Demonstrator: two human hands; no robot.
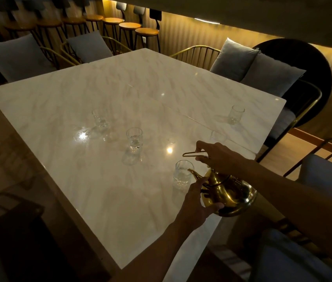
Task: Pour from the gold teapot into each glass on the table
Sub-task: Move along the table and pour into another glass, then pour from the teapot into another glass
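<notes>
The gold teapot (229, 193) hangs tilted above the table's near right edge, its spout at the rim of the nearest glass (182, 175). My right hand (221, 157) grips the teapot's thin wire handle from above. My left hand (198, 201) cups the pot's belly from below and in front. Another glass (134, 140) stands mid-table, one (100, 118) farther left, one (235, 114) far right. A fifth glass (218, 136) shows faintly just beyond my right hand. All stand upright on the white marble table (100, 190).
Cushioned chairs with gold wire frames (263, 76) ring the table at the back and right. A row of wooden bar stools (128, 29) lines the far wall. A dark chair (18, 231) stands at the near left, and another seat (324, 174) at the right.
</notes>
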